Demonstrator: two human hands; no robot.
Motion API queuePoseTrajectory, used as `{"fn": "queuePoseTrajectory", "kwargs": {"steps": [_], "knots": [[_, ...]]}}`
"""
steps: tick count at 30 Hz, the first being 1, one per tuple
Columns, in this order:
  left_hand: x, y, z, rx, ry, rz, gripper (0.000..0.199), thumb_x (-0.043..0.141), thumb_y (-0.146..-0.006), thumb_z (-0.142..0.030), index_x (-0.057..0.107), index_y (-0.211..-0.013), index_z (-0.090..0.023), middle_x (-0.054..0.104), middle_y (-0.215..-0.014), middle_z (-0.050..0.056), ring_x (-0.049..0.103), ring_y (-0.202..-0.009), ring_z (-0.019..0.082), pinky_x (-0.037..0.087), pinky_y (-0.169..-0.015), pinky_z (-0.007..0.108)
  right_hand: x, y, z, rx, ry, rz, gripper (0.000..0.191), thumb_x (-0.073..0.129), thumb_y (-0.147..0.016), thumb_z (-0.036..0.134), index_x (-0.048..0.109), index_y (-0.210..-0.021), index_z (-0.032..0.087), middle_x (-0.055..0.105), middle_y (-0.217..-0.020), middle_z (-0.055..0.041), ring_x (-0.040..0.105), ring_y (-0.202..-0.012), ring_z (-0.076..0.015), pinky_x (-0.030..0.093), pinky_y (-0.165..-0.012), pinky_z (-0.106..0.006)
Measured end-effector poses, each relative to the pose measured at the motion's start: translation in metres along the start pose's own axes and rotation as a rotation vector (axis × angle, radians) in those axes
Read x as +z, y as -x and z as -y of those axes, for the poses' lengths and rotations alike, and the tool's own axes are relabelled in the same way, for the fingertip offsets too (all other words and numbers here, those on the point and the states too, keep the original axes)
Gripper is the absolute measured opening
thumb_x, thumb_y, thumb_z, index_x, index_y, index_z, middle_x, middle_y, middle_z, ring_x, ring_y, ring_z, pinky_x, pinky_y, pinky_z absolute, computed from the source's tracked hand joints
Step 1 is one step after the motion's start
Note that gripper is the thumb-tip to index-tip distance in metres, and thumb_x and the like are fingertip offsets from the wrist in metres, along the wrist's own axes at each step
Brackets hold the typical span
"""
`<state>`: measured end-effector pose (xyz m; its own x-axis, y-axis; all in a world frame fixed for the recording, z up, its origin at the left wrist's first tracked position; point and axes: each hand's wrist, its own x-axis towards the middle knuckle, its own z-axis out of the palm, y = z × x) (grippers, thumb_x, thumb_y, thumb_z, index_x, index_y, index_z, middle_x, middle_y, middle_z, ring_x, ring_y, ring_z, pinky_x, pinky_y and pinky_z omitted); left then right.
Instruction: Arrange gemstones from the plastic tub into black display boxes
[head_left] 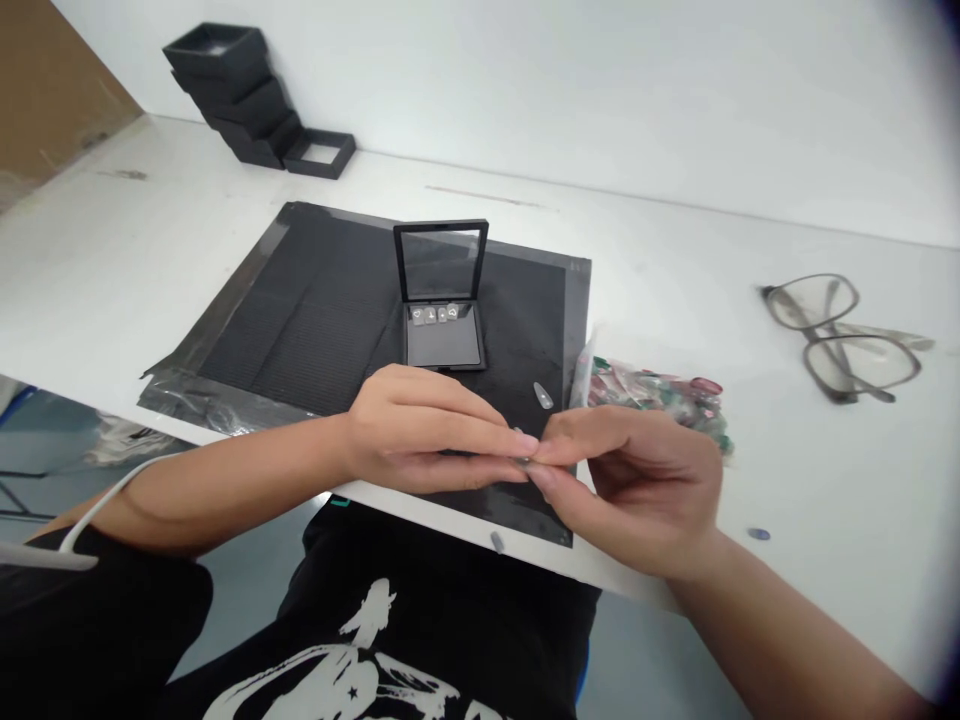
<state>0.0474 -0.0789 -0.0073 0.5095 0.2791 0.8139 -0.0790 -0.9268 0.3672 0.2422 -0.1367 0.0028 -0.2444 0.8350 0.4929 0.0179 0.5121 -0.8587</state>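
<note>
Left hand (420,430) and right hand (630,480) meet fingertip to fingertip over the counter's (750,260) near edge, both pinching a tiny dark piece (523,459); too small to identify. Open black display case (442,300) sits just behind on the black mat (315,300). Bag of coloured bits (660,395) beside the right hand. Glasses (840,335) toward the right edge, stacked black cases (240,95) at the far left corner.

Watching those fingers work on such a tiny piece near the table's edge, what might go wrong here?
The tiny piece pinched between the left hand and right hand sits close to the table edge; a slip might drop it into the lap. A forearm might nudge the open display case, shifting the small pieces inside. The loose piece at the edge may roll off.
</note>
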Motion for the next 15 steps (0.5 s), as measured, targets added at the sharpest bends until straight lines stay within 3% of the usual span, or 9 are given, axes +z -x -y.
{"fn": "queuePoseTrajectory", "kwargs": {"steps": [7,11,15], "knots": [[-0.0033,0.0031,0.0024,0.078,0.002,-0.053,0.013,0.079,-0.080,-0.017,0.074,-0.091,-0.012,0.075,-0.079,0.006,0.071,-0.064,0.010,0.062,-0.060,0.018,-0.0054,-0.0036,-0.0014,0.062,-0.114,0.092,0.032,0.070,-0.074,-0.001,0.078,-0.093,0.023,0.070,-0.062,0.0020,0.060,-0.047,-0.0093,0.047,-0.043,-0.021],[-0.0053,0.0059,0.0029,0.098,-0.079,-0.098,0.011,0.077,-0.081,-0.016,0.076,-0.092,-0.017,0.070,-0.079,0.002,0.066,-0.060,0.008,0.058,-0.053,0.019,-0.0071,-0.0072,-0.0001,0.158,-0.243,0.156,0.026,0.074,-0.077,0.005,0.080,-0.095,0.023,0.070,-0.058,0.0017,0.060,-0.045,-0.0092,0.047,-0.041,-0.018],[-0.0037,0.0067,-0.0007,0.036,-0.134,-0.141,0.009,0.079,-0.079,-0.018,0.075,-0.085,-0.023,0.068,-0.078,-0.001,0.065,-0.062,0.008,0.054,-0.050,0.019,-0.0062,-0.0075,0.0002,0.180,-0.225,0.117,0.025,0.078,-0.075,0.006,0.082,-0.092,0.025,0.074,-0.062,-0.0001,0.064,-0.048,-0.0117,0.050,-0.041,-0.020]]}}
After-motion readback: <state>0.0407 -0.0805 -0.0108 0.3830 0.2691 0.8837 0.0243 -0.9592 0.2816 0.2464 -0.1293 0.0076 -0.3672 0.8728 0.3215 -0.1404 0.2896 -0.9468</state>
